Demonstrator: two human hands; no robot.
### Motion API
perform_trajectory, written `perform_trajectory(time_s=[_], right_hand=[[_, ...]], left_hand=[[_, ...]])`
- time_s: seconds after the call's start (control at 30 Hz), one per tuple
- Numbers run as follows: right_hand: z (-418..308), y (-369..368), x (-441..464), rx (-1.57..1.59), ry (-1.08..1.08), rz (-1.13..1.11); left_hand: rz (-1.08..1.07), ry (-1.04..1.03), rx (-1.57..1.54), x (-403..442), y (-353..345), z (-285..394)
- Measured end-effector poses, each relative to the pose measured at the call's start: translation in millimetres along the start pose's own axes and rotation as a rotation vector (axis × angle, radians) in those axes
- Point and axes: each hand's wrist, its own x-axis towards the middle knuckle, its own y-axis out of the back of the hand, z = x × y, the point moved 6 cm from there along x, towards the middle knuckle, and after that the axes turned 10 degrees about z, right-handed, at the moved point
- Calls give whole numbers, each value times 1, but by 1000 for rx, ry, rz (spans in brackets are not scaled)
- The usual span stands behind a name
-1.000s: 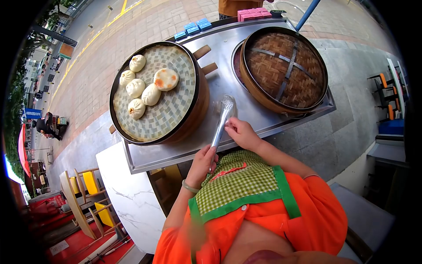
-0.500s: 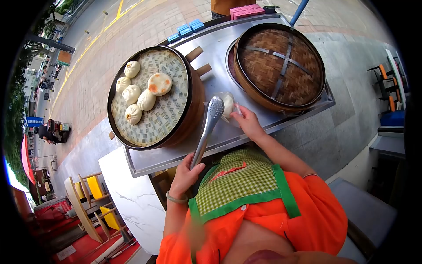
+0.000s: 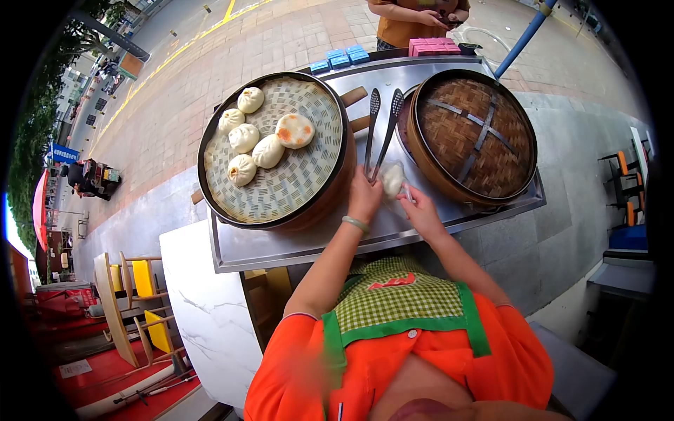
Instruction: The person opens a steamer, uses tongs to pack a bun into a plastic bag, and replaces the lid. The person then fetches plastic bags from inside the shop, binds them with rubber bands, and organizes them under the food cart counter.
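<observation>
1. Since half a second ago: left hand [image 3: 364, 198] went forward from near the apron [image 3: 400, 295] to beside the plastic bag [image 3: 393, 181]; tongs [image 3: 387, 137] swung up and their two arms now show spread apart. Right hand [image 3: 421, 212] stays by the bag. Camera view shifted too; more of the person across the table [image 3: 242, 247] shows.
2. Left hand: closed around the lower end of the tongs, perforated tips pointing away from the body, toward the far edge. Nothing between the tips. Bracelet [image 3: 355, 224] on this wrist.
3. Right hand: fingers pinching the edge of the clear bag. Whitish rounded item inside; details blurred by the plastic.
4. Bag sits between the two hands, near the lidded steamer. Cannot tell if it touches the table, or if the left fingers touch it.
5. Open steamer [image 3: 343, 151], left in view: five pleated buns [image 3: 244, 138] grouped at the far left of the woven liner, plus one flat bun [image 3: 295, 131] with browned spots, beside the nearest pleated one. Wooden handles [image 3: 354, 96] stick out at the side.
6. Lidded steamer, right in view: woven lid [image 3: 477, 133], crossed metal strips on top.
7. Far edge: blue packs [image 3: 340, 58], pink packs [image 3: 432, 48]. Person across [image 3: 411, 28], brown top, dark object at the hands.
</observation>
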Motion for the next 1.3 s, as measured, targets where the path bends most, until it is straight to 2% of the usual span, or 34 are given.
perform_trajectory(time_s=[0.03,0.1,0.13,0.17,0.23,0.33,0.37,0.43,0.5,0.57,0.6,0.7,0.73,0.77,0.8,0.83,0.9,0.93,1.0,1.03,1.07,1.13,1.17,1.2,1.23,1.27,1.3], right_hand=[[-2,6,3,-2,1,1],[-8,9,8,15,-93,-184],[-30,10,4,65,-156,-178],[-43,14,5,209,-219,-181],[-82,17,8,401,-149,-191],[-115,0,-2,215,-84,-275],[-118,-5,-3,211,-80,-281],[-121,-18,-7,158,-79,-344],[-125,-29,-10,185,-88,-385],[-130,-38,-13,250,-113,-446],[-133,-42,-14,282,-162,-510],[-126,-51,0,341,-248,-559],[-126,-49,14,340,-246,-535],[-132,-43,28,296,-194,-472],[-145,-40,40,238,-107,-452],[-159,-39,54,183,-19,-434],[-194,-40,72,121,97,-335],[-202,-43,86,123,98,-337],[-220,-42,119,-108,226,-246],[-223,-45,140,-108,227,-251],[-224,-45,164,-201,314,-207],[-223,-46,210,-293,399,-170],[-229,-41,230,-435,565,-59],[-235,-37,246,-576,730,56],[-233,-38,262,-575,733,51],[-231,-38,277,-682,745,106],[-227,-37,294,-789,755,161]], left_hand=[[-1,0,-2,2,3,6],[7,114,-231,7,19,24],[-38,112,-288,9,27,40],[-32,109,-287,12,31,46],[-83,93,-412,13,35,60],[-170,28,-425,7,45,95],[-222,112,-538,0,45,103],[-286,-26,-280,-8,53,117],[-311,-9,-346,-15,62,125],[-467,-35,-274,-21,64,125],[-462,-22,-371,-21,68,126],[-422,-67,-388,-19,90,119],[-435,192,-635,-22,105,122],[-390,226,-542,-20,123,114],[-251,87,-511,-15,142,104],[-138,5,-328,-12,169,92],[-51,92,-222,-16,210,54],[-9,41,-178,-18,229,37],[72,90,-116,-31,260,17],[141,89,-78,-38,274,6],[148,90,-76,-45,286,1],[178,238,178,-57,309,-16],[185,242,179,-59,316,-15],[181,243,307,-61,323,-13],[174,242,435,-60,329,-12],[154,158,541,-56,333,-10],[160,161,541,-50,337,-8]])
